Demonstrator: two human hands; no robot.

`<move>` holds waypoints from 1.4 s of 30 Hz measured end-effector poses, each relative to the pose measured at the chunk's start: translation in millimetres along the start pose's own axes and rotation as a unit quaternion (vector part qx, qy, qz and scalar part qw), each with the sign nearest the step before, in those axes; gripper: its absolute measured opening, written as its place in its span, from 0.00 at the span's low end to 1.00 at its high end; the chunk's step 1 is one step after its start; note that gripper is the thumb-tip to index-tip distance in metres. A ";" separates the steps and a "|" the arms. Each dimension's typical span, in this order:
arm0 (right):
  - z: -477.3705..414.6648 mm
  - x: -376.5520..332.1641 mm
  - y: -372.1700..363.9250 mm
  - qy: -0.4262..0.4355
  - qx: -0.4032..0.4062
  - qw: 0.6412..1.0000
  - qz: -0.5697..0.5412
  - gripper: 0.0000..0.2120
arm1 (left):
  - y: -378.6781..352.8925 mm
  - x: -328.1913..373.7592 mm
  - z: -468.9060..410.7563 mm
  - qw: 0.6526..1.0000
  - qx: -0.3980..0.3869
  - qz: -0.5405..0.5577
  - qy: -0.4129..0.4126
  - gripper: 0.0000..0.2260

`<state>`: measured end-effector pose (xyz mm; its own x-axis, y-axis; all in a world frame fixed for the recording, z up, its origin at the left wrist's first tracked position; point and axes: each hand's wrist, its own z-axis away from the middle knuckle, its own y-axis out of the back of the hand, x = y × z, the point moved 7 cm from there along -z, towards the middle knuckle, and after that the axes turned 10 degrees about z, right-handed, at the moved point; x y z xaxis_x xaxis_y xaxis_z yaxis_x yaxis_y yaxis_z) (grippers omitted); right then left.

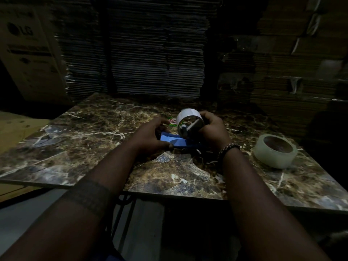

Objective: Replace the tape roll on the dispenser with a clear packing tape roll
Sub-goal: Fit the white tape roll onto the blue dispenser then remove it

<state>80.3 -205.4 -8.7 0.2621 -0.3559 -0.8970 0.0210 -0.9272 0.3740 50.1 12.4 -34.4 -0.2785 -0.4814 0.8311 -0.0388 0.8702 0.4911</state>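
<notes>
A blue tape dispenser (175, 141) lies on the marble table (79, 140) near its middle. My left hand (152, 135) grips the blue handle end. On the dispenser's spindle sits a nearly bare white roll core (188, 117), and my right hand (211, 129) is closed around its right side. A clear packing tape roll (275, 150) lies flat on the table to the right, apart from both hands. The dispenser's front end is hidden behind my right hand.
A round red and green sticker (172, 121) shows on the table behind the dispenser. Stacks of flattened cardboard (150, 53) rise at the table's back. A large printed carton (28, 49) stands at the back left. The table's front edge (169, 194) lies below my forearms.
</notes>
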 end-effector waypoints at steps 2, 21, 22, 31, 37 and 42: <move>1.5 -1.3 2.7 0.003 -0.025 1.000 -0.004 0.27 | 1.0 0.8 0.4 1.000 0.002 -0.008 -0.007 0.37; -0.5 22.8 15.4 0.007 -0.086 0.957 0.276 0.21 | -1.0 4.3 -0.1 0.996 -0.027 -0.079 -0.017 0.18; -1.7 24.1 14.9 0.001 -0.082 0.958 0.273 0.20 | -1.3 4.7 0.4 0.997 -0.025 -0.075 -0.020 0.16; -11.0 24.8 7.6 -0.016 -0.016 0.967 0.254 0.15 | 1.8 6.9 3.5 0.997 -0.008 -0.075 -0.023 0.08; -12.7 22.9 1.5 -0.027 0.014 0.972 0.234 0.13 | -2.2 12.7 6.2 0.997 -0.035 -0.070 -0.029 0.06; -16.8 21.8 -2.4 -0.032 0.029 0.970 0.239 0.10 | -5.9 12.8 7.7 0.997 -0.054 -0.043 -0.017 0.04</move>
<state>102.1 -209.0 -25.3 0.1682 -0.7516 -0.6378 -0.1430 -0.6587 0.7386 39.4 1.9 -28.6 -0.3111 -0.5483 0.7763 0.0383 0.8089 0.5867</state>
